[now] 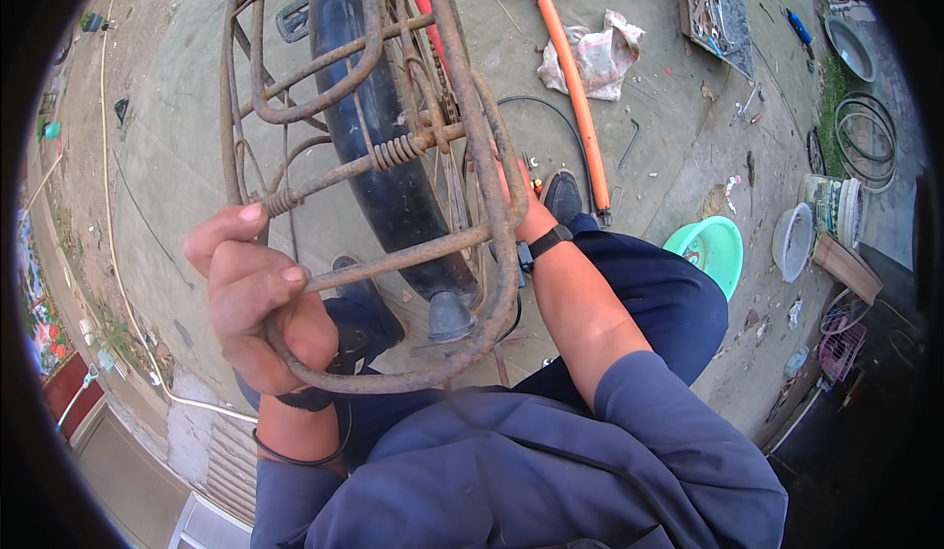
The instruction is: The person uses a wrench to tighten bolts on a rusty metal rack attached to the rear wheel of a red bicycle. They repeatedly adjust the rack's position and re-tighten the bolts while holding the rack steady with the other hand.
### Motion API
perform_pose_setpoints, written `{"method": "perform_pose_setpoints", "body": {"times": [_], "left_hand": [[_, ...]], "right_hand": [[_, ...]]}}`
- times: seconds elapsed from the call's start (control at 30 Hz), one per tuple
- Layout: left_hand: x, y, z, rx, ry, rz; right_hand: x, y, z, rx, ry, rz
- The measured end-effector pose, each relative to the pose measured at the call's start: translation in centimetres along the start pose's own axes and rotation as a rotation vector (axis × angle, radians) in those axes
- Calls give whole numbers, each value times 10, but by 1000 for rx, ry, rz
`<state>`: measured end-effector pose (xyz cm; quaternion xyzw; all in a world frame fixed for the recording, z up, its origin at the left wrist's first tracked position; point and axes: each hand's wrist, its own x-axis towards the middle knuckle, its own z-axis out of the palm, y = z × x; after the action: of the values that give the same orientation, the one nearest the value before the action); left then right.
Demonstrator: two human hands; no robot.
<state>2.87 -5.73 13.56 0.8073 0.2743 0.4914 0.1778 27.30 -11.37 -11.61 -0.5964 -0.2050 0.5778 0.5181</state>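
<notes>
A rusty bicycle rear rack [413, 252] fills the middle of the head view, above a black tyre and mudguard [393, 190]. My left hand [261, 293] is closed around the rack's left rear corner, its thumb and fingers on the metal bars. A coiled spring [398, 151] runs along the rack's crossbar. My right hand [526, 200] reaches behind the right side of the rack, beside the wheel; its fingers are mostly hidden by the bars. A grey rounded piece [450, 318] sits at the tyre's lower end.
An orange floor pump [573, 87] lies beyond my right foot, beside a crumpled cloth [615, 53] and a hex key [629, 144]. Farther right are a tool tray [733, 43], a green basin [726, 259], a white tub [793, 242] and coiled tyres [865, 141].
</notes>
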Motion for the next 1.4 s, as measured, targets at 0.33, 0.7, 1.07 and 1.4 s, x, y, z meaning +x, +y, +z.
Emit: {"method": "perform_pose_setpoints", "body": {"times": [0.33,0.7,1.07,1.4], "left_hand": [[0,0,0,-3,-1,-1],[1,-1,1,17,4,13],[-3,-4,7,-63,91,-57],[-4,-9,13,-105,160,-29]], "right_hand": [[7,13,3,57,-7,-120],[7,4,15,214,63,64],[-29,67,1,-481,197,101],[-30,12,-12,-585,259,-100]]}}
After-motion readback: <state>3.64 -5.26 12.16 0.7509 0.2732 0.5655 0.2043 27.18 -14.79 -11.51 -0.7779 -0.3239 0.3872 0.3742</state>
